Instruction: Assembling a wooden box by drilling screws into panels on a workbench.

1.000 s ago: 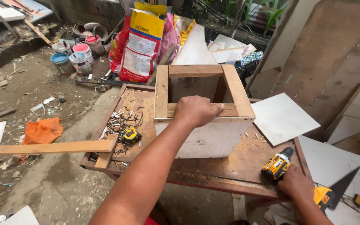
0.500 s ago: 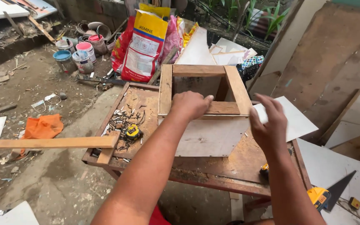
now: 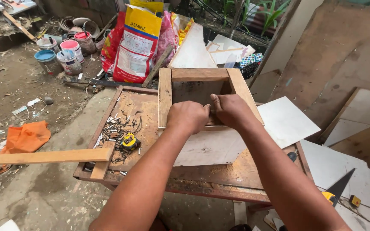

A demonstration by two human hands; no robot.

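Worn wooden workbench (image 3: 202,179) with raised edge strips, standing on a dirt floor (image 3: 35,192). Lying directly on it: an open wooden frame (image 3: 164,96), a white board (image 3: 210,147) beneath the frame, scattered nails (image 3: 115,128), a yellow tape measure (image 3: 129,140), and a long wooden slat (image 3: 43,157) overhanging the bench's left edge.

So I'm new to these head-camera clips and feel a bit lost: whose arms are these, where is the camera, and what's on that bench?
The camera sits on a person's head, looking down at their own bare arms. The left hand and right hand both rest on the near rail of a wooden frame, in a closed grip. The frame stands on a worn workbench over a white board. Left of it lie loose nails and a yellow tape measure.
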